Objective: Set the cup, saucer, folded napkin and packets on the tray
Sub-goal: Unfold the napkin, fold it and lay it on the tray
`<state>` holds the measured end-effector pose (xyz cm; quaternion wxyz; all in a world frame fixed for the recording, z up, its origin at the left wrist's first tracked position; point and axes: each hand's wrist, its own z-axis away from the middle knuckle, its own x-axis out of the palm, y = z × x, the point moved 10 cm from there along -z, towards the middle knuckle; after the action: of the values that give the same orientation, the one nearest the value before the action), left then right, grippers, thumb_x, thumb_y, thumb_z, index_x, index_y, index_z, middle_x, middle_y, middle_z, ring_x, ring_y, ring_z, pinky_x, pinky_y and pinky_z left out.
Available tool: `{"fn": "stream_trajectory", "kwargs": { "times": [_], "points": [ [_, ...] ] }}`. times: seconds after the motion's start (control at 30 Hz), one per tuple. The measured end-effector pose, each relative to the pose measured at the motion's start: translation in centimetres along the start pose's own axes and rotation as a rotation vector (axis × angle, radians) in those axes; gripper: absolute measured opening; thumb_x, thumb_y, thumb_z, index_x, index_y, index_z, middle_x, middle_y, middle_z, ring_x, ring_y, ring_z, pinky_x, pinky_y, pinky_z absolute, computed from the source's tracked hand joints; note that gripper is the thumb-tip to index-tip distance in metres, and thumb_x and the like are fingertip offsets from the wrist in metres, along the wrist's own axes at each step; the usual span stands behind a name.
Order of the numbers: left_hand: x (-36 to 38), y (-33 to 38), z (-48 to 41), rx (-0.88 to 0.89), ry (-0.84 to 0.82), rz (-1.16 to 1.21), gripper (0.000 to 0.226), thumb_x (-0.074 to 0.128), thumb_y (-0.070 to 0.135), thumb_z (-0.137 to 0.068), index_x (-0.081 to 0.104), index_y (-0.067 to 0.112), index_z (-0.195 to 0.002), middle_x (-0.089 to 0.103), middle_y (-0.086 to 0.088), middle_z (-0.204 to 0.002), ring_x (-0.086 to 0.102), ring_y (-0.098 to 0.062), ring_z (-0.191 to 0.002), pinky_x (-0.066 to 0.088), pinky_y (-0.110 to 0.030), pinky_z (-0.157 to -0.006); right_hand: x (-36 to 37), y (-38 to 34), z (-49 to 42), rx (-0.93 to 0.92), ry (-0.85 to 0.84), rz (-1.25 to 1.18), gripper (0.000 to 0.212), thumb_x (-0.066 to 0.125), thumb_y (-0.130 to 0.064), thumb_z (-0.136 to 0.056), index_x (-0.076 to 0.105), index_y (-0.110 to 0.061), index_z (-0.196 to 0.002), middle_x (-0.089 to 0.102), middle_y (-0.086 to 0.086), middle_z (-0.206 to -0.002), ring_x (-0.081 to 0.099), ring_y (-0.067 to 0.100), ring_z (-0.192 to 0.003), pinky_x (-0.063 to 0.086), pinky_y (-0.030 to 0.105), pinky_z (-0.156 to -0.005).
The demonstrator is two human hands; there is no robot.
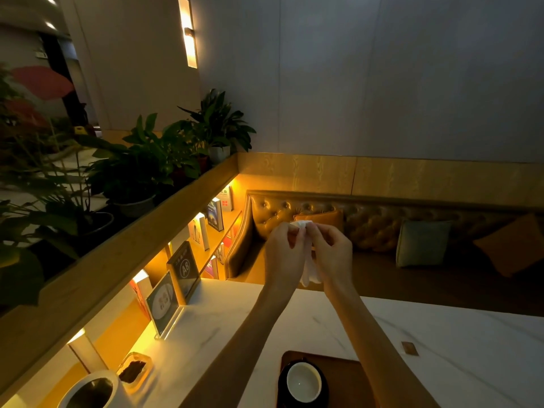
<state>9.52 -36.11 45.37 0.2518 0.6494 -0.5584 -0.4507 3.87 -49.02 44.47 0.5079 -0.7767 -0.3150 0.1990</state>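
Observation:
Both my hands are raised high over the far edge of the table, pinching a white napkin between them. My left hand grips its top left, my right hand its top right, and the napkin hangs down between the palms. Near the bottom of the view a brown wooden tray lies on the white marble table. On the tray stands a white cup on a dark saucer, partly hidden by my right forearm. One small brown packet lies on the table to the right of the tray.
At the left table edge stand acrylic sign holders, a small clear dish with dark contents and a white cylindrical holder. A lit bookshelf and potted plants run along the left. A tufted bench with cushions sits behind the table.

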Motion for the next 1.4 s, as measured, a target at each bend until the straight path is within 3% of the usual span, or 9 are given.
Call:
{"fn": "stream_trajectory", "kwargs": {
  "times": [0.17,0.37,0.47,0.6,0.73,0.83,0.97,1.1,1.4],
  "points": [
    [-0.5,-0.3,0.0,-0.026,0.059,0.004,0.016,0.058,0.031,-0.096,0.063,0.016,-0.097,0.062,0.007,-0.088,0.054,0.007,-0.073,0.037,-0.004,-0.064,0.3,0.0,0.3,0.026,-0.02,-0.036,0.022,0.058,-0.025,-0.093,0.07,-0.008,-0.103,0.073,0.009,-0.093,0.069,0.021,-0.09,0.059,0.04,-0.08],
    [-0.2,1.0,0.2,0.1,0.014,-0.064,0.019,0.052,0.023,-0.1,0.066,0.013,-0.107,0.064,0.001,-0.098,0.054,0.005,-0.077,0.037,-0.002,-0.067,0.7,-0.4,0.5,0.02,-0.098,-0.045,0.026,0.057,-0.025,-0.093,0.069,-0.009,-0.11,0.073,0.009,-0.098,0.069,0.02,-0.094,0.059,0.043,-0.084],
    [0.2,0.8,0.0,0.116,-0.095,-0.031,0.025,0.048,0.016,-0.1,0.065,0.013,-0.118,0.062,-0.006,-0.115,0.056,-0.005,-0.098,0.043,-0.009,-0.08,1.0,-0.6,0.1,0.004,-0.215,-0.026,0.032,0.062,-0.024,-0.089,0.065,-0.012,-0.118,0.071,0.007,-0.106,0.068,0.018,-0.099,0.058,0.04,-0.086],
    [0.3,-0.5,-0.5,0.001,-0.289,0.082,0.033,0.043,0.013,-0.1,0.063,0.013,-0.126,0.053,-0.008,-0.126,0.051,-0.02,-0.116,0.048,-0.04,-0.102,1.2,-0.6,-0.5,-0.019,-0.285,0.09,0.041,0.067,-0.021,-0.086,0.059,-0.013,-0.126,0.067,0.004,-0.116,0.064,0.015,-0.103,0.056,0.031,-0.086],
    [-0.6,-1.3,-0.5,-0.002,-0.26,0.032,0.033,0.044,0.016,-0.101,0.062,0.02,-0.128,0.055,-0.005,-0.127,0.051,-0.019,-0.117,0.049,-0.038,-0.101,2.2,-0.8,-1.0,-0.018,-0.333,0.18,0.035,0.062,-0.019,-0.09,0.059,-0.014,-0.125,0.065,-0.003,-0.109,0.062,0.011,-0.097,0.052,0.018,-0.076],
    [-2.2,-5.9,0.2,-0.277,-0.108,0.224,0.034,0.055,0.029,-0.098,0.053,0.018,-0.13,0.057,-0.007,-0.13,0.056,-0.025,-0.121,0.051,-0.047,-0.102,2.7,-0.3,-0.9,0.1,-0.405,0.092,0.03,0.06,-0.019,-0.091,0.062,-0.018,-0.121,0.067,-0.005,-0.102,0.066,0.018,-0.098,0.056,0.028,-0.078],
    [0.9,-11.5,4.1,-0.739,-0.424,0.739,0.055,0.054,0.051,-0.091,0.05,0.018,-0.136,0.059,-0.015,-0.135,0.059,-0.036,-0.121,0.043,-0.058,-0.107,2.5,1.4,-0.2,0.331,-0.53,-0.158,0.033,0.056,-0.015,-0.093,0.06,-0.017,-0.126,0.066,0.013,-0.112,0.065,0.033,-0.102,0.051,0.049,-0.092],
    [1.6,-11.8,4.8,-0.769,-0.444,1.074,0.057,0.061,0.047,-0.089,0.053,0.014,-0.135,0.062,-0.016,-0.132,0.062,-0.035,-0.12,0.051,-0.054,-0.097,1.7,3.8,0.5,0.5,-0.579,-0.293,0.039,0.061,-0.018,-0.088,0.058,-0.019,-0.128,0.063,0.019,-0.12,0.064,0.036,-0.104,0.051,0.052,-0.091],
    [1.2,-10.5,1.6,-0.528,-0.279,0.541,0.037,0.049,0.036,-0.1,0.049,0.02,-0.133,0.061,-0.004,-0.127,0.064,-0.024,-0.111,0.055,-0.051,-0.094,-1.6,8.6,0.4,0.569,-0.404,-0.332,0.046,0.065,-0.018,-0.087,0.054,-0.021,-0.132,0.07,0.011,-0.114,0.071,0.028,-0.099,0.059,0.04,-0.072]
  ]
}}
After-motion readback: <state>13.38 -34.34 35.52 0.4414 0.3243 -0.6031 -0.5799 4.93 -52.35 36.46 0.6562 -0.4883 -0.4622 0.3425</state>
